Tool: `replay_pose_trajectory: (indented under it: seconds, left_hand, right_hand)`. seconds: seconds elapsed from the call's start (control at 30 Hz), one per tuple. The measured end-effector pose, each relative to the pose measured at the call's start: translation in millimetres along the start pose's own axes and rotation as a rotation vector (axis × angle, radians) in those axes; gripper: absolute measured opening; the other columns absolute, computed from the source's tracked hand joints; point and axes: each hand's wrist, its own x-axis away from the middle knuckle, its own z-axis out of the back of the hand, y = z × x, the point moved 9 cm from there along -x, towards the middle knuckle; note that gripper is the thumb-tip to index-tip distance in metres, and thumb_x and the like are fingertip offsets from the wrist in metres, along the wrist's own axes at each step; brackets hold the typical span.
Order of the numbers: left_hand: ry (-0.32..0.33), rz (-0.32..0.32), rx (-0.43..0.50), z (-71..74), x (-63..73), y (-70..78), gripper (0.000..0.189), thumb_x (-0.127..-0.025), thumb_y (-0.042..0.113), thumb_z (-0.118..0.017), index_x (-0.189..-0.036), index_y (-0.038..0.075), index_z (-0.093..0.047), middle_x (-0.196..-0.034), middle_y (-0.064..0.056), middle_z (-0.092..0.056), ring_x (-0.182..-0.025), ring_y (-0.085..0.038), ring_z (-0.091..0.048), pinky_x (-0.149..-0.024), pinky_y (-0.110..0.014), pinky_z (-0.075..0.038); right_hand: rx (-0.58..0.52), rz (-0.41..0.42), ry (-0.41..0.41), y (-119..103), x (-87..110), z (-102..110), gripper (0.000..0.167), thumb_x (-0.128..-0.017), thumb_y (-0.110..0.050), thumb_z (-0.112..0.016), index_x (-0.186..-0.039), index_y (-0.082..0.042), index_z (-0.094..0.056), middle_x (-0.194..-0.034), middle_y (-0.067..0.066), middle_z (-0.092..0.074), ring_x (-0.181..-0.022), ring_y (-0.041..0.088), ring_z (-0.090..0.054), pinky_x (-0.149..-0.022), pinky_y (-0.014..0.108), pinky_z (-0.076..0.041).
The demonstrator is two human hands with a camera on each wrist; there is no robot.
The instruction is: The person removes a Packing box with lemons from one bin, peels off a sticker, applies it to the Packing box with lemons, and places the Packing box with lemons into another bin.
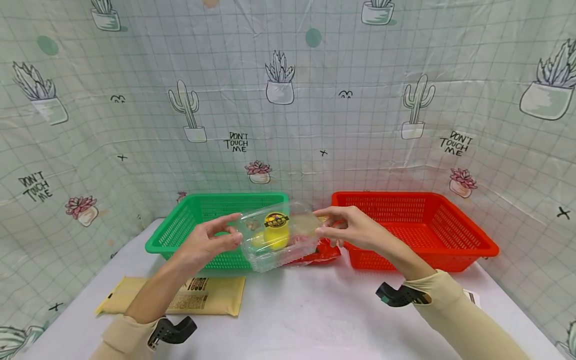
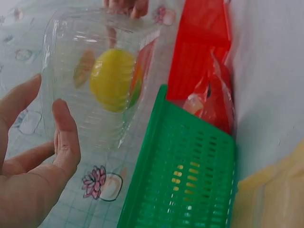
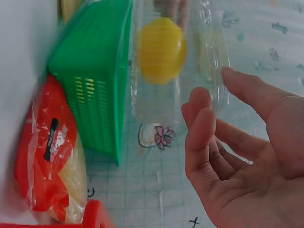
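Observation:
Between both hands a clear plastic clamshell box (image 1: 294,220) is held up, tilted, over the table. On its lid sits a round black-and-gold sticker (image 1: 276,220). A yellow fruit (image 2: 113,80), lemon-like, shows through the clear walls in both wrist views. The left hand (image 1: 204,245) pinches the box's left end between thumb and fingers. At the opposite end, the right hand (image 1: 353,227) does the same, its thumb (image 3: 251,90) and curled fingers at the box's edge in the right wrist view.
A green slotted basket (image 1: 161,242) stands behind at left, a red one (image 1: 477,252) at right. Something yellow shows through the green basket's slots. Between the baskets lies a red plastic bag (image 1: 326,251). A tan packet (image 1: 220,295) lies on the white table (image 1: 306,310), partly behind the left forearm.

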Motion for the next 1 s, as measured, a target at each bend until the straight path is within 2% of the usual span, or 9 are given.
replay_pose_trajectory:
  seconds: [0.13, 0.23, 0.43, 0.53, 0.6, 0.7, 0.83, 0.9, 1.0]
  left_hand:
    - [0.036, 0.017, 0.018, 14.2, 2.2, -4.1, 0.065, -0.094, 0.026, -0.067, -0.151, 0.017, -0.039, -0.106, 0.002, -0.054, -0.102, -0.011, -0.061, -0.096, -0.025, -0.050]
    - [0.066, 0.034, 0.021, 23.6, 3.7, -7.0, 0.065, -0.094, 0.026, -0.067, -0.151, 0.016, -0.038, -0.109, 0.002, -0.053, -0.103, -0.008, -0.061, -0.096, -0.023, -0.050]
    - [0.121, 0.076, -0.043, 40.2, 8.4, -11.9, 0.068, -0.093, 0.031, -0.068, -0.152, 0.018, -0.037, -0.128, -0.009, -0.049, -0.110, -0.014, -0.062, -0.110, -0.045, -0.041]
    - [0.132, 0.097, -0.065, 45.7, 10.7, -14.9, 0.071, -0.093, 0.035, -0.068, -0.153, 0.017, -0.035, -0.145, -0.016, -0.039, -0.118, -0.021, -0.059, -0.114, -0.054, -0.034]
    - [0.142, 0.105, -0.080, 50.1, 12.3, -16.1, 0.071, -0.093, 0.037, -0.068, -0.152, 0.017, -0.035, -0.154, -0.015, -0.032, -0.119, -0.021, -0.059, -0.115, -0.055, -0.032]
    - [0.147, 0.099, -0.078, 56.3, 13.7, -15.9, 0.069, -0.094, 0.037, -0.065, -0.152, 0.013, -0.035, -0.158, -0.014, -0.028, -0.113, -0.012, -0.063, -0.115, -0.050, -0.035]
    - [0.156, 0.099, -0.056, 63.5, 14.2, -16.7, 0.069, -0.095, 0.035, -0.065, -0.151, 0.008, -0.035, -0.158, -0.015, -0.029, -0.101, 0.001, -0.066, -0.106, -0.031, -0.047]
    - [0.160, 0.106, -0.048, 65.8, 14.6, -17.7, 0.071, -0.094, 0.034, -0.066, -0.151, 0.006, -0.034, -0.158, -0.017, -0.028, -0.099, 0.002, -0.066, -0.098, -0.023, -0.051]
    - [0.171, 0.112, -0.052, 68.7, 15.1, -18.7, 0.075, -0.093, 0.034, -0.067, -0.153, 0.007, -0.031, -0.158, -0.021, -0.025, -0.097, -0.001, -0.067, -0.092, -0.019, -0.053]
  right_hand:
    - [-0.003, 0.013, 0.014, -5.0, -17.2, -4.7, 0.050, -0.090, -0.029, -0.071, -0.134, -0.008, -0.059, -0.095, 0.011, -0.070, -0.066, 0.024, -0.064, -0.057, 0.029, -0.054]
    - [-0.011, 0.012, 0.025, -5.3, -31.0, -9.0, 0.049, -0.091, -0.030, -0.071, -0.133, -0.008, -0.059, -0.096, 0.010, -0.071, -0.066, 0.019, -0.068, -0.057, 0.031, -0.056]
    - [-0.114, -0.002, 0.055, -3.3, -58.8, -20.1, 0.047, -0.092, -0.026, -0.070, -0.132, -0.006, -0.060, -0.103, 0.017, -0.073, -0.075, 0.023, -0.073, -0.068, 0.037, -0.061]
    - [-0.167, -0.021, 0.068, -2.3, -71.3, -26.2, 0.046, -0.092, -0.025, -0.069, -0.133, -0.004, -0.059, -0.110, 0.019, -0.071, -0.081, 0.027, -0.074, -0.074, 0.040, -0.061]
    - [-0.196, -0.038, 0.074, -0.9, -79.3, -30.0, 0.046, -0.093, -0.024, -0.068, -0.133, -0.004, -0.059, -0.113, 0.020, -0.069, -0.084, 0.030, -0.074, -0.075, 0.039, -0.061]
    - [-0.230, -0.074, 0.095, 2.0, -90.3, -34.5, 0.045, -0.093, -0.026, -0.068, -0.133, -0.008, -0.059, -0.116, 0.019, -0.068, -0.085, 0.030, -0.074, -0.076, 0.037, -0.061]
    - [-0.285, -0.100, 0.125, 1.2, -104.7, -41.2, 0.047, -0.093, -0.027, -0.069, -0.135, -0.008, -0.058, -0.121, 0.019, -0.065, -0.087, 0.029, -0.074, -0.082, 0.040, -0.060]
    - [-0.321, -0.106, 0.138, -1.0, -111.6, -45.7, 0.049, -0.093, -0.025, -0.069, -0.137, -0.007, -0.056, -0.124, 0.019, -0.063, -0.090, 0.031, -0.073, -0.085, 0.043, -0.059]
    - [-0.372, -0.117, 0.158, -4.1, -122.2, -53.7, 0.053, -0.092, -0.024, -0.070, -0.139, -0.006, -0.053, -0.129, 0.019, -0.061, -0.095, 0.037, -0.072, -0.087, 0.044, -0.058]
